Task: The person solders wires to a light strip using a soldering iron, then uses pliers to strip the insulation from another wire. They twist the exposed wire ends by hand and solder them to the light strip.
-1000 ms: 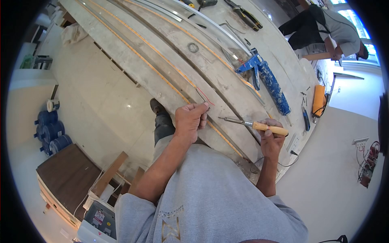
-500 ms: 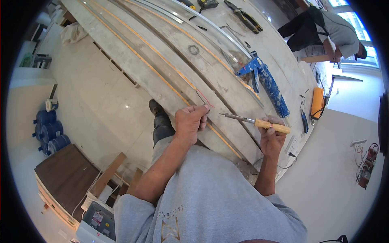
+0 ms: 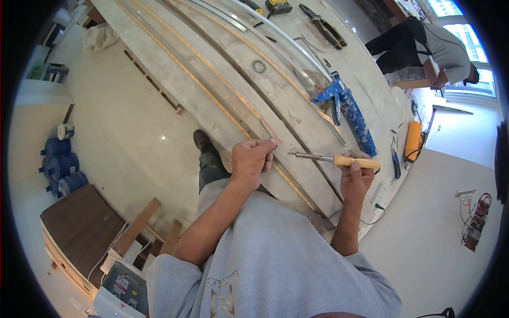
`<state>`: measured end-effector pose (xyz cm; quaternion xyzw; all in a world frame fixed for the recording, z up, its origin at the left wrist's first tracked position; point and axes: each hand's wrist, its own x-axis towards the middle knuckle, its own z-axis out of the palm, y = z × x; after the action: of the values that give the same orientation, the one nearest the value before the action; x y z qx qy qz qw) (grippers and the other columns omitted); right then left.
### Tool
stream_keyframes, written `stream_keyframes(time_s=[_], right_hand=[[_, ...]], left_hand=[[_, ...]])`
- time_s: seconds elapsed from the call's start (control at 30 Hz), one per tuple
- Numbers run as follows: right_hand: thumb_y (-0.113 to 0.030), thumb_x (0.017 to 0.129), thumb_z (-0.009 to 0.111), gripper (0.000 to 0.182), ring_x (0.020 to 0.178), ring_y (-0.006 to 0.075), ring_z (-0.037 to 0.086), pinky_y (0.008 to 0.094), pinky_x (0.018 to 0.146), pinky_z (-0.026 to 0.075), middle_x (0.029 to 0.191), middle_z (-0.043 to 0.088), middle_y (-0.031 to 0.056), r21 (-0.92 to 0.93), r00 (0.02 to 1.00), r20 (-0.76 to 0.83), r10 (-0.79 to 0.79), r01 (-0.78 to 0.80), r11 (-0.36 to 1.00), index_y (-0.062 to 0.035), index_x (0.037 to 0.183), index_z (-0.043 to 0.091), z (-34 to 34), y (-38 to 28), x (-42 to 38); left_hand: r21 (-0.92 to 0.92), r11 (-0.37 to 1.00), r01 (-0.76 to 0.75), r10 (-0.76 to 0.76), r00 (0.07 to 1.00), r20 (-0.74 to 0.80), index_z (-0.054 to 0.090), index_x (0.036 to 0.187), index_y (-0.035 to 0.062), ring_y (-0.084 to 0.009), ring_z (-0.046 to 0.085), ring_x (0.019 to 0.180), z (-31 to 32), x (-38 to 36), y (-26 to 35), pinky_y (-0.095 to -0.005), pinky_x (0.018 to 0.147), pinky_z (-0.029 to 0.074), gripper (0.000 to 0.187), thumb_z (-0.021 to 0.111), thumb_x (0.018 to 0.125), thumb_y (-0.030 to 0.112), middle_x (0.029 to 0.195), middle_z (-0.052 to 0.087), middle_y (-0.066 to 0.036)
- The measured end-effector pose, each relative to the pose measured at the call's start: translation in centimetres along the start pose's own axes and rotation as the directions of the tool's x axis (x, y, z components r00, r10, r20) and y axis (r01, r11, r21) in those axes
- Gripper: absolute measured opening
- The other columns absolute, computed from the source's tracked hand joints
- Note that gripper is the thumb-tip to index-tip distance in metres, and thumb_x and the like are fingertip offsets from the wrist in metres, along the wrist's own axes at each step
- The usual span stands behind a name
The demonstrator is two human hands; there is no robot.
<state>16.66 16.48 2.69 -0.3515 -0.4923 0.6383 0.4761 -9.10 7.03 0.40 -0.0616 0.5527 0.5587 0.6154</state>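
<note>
Little but the view shifts: left of the caulking gun (image 3: 354,112), the left hand (image 3: 251,163) pinches at the red wire (image 3: 271,129) (hold partly hidden); below the gun, the soldering iron (image 3: 343,161), tip still apart, fills the right hand's (image 3: 356,180) clasp.

Pliers (image 3: 324,26) are lying near a tape measure (image 3: 278,6). Blue jugs (image 3: 59,164) are resting together. A co-worker (image 3: 444,47) is bending near a window (image 3: 466,41).

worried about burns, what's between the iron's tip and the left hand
Head view: bare board, plus the red wire's end poking out by the left hand.
</note>
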Motion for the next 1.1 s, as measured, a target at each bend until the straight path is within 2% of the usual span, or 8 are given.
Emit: stream_keyframes(time_s=[0.33, 0.67, 0.87, 0.93, 1.07, 1.1], right_hand=[[-0.017, 0.094, 0.07, 0.033, 0.098, 0.0251, 0.068, 0.037, 0.084, 0.06, 0.11, 0.064, 0.0179, -0.032, 0.999, -0.002, 0.039, -0.039, 0.999, 0.0064, 0.114, 0.057, -1.3, 0.7, -0.8], [-0.018, 0.094, 0.071, 0.035, 0.099, 0.0249, 0.068, 0.0395, 0.087, 0.061, 0.111, 0.063, 0.018, -0.027, 0.999, -0.032, 0.039, -0.04, 0.999, 0.0072, 0.114, 0.057, -1.2, 0.3, -1.3], [-0.018, 0.094, 0.07, 0.035, 0.101, 0.0252, 0.067, 0.0387, 0.086, 0.061, 0.112, 0.063, 0.0175, -0.034, 0.999, -0.017, 0.037, -0.038, 0.999, 0.0067, 0.114, 0.056, -1.5, 0.6, -1.2], [-0.012, 0.098, 0.063, 0.031, 0.103, 0.0235, 0.067, 0.0354, 0.088, 0.061, 0.115, 0.061, 0.0182, -0.019, 0.999, 0.04, 0.024, -0.023, 1.0, 0.0084, 0.119, 0.053, -1.7, 0.8, -1.2], [-0.012, 0.099, 0.062, 0.029, 0.102, 0.0238, 0.067, 0.0354, 0.088, 0.061, 0.115, 0.061, 0.0183, -0.012, 0.999, 0.039, 0.022, -0.022, 1.0, 0.0086, 0.118, 0.054, -1.6, 0.8, -1.2], [-0.012, 0.097, 0.065, 0.029, 0.102, 0.0246, 0.067, 0.0369, 0.088, 0.062, 0.114, 0.062, 0.0182, -0.005, 0.999, 0.014, 0.036, -0.036, 0.999, 0.0071, 0.117, 0.055, -1.7, 0.8, -1.3]], left_hand=[[-0.017, 1.0, -0.004, 0.005, 1.0, 0.003, 0.067, 0.08, 0.0047, -0.0064, 0.048, 0.045, 0.0, 0.0, 0.0, -0.0226, 0.042, 0.038, 0.019, 0.076, 0.088, 0.02, 0.061, 0.057, 0.002], [-0.014, 1.0, 0.007, -0.007, 1.0, -0.003, 0.068, 0.079, 0.0061, -0.006, 0.049, 0.045, 0.1, -0.1, 0.2, -0.0227, 0.042, 0.038, 0.019, 0.076, 0.088, 0.02, 0.061, 0.057, 0.003], [-0.003, 1.0, 0.011, -0.011, 1.0, -0.005, 0.068, 0.08, 0.0059, -0.0062, 0.049, 0.045, 0.1, 0.0, 0.2, -0.0229, 0.042, 0.039, 0.019, 0.076, 0.088, 0.021, 0.061, 0.057, 0.003], [-0.001, 1.0, 0.02, -0.02, 1.0, -0.009, 0.067, 0.08, 0.0058, -0.0063, 0.049, 0.045, 0.1, 0.0, 0.2, -0.0228, 0.042, 0.038, 0.019, 0.076, 0.088, 0.02, 0.061, 0.057, 0.002], [-0.007, 1.0, 0.021, -0.021, 1.0, -0.008, 0.067, 0.08, 0.0055, -0.0064, 0.049, 0.045, 0.0, 0.1, 0.1, -0.0226, 0.042, 0.038, 0.019, 0.076, 0.088, 0.02, 0.061, 0.057, 0.002], [-0.01, 1.0, 0.02, -0.021, 1.0, -0.008, 0.067, 0.08, 0.0054, -0.0064, 0.049, 0.045, 0.0, 0.1, 0.0, -0.0225, 0.042, 0.038, 0.019, 0.076, 0.088, 0.02, 0.061, 0.057, 0.002]])
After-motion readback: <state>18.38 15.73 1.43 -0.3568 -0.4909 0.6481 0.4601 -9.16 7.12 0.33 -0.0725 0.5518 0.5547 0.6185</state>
